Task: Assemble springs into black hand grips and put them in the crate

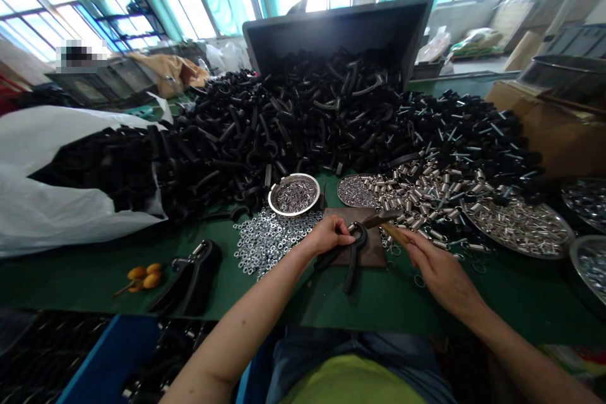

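Your left hand (328,235) is pinching the top of a black curved plastic handle (354,252) lying on a brown square pad (374,251) on the green desk (85,278). Your right hand (438,268) is closing its fingers around a wooden-handled tool (386,225) touching it.

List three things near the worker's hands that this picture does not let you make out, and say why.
Head view:
- Tool head under the right hand: too small, blurred.
- Where the left hand pinches the black handle: fingers cover it.
- Parts in the steel bowl: too small to name.
- Tray at right: cut by the edge.
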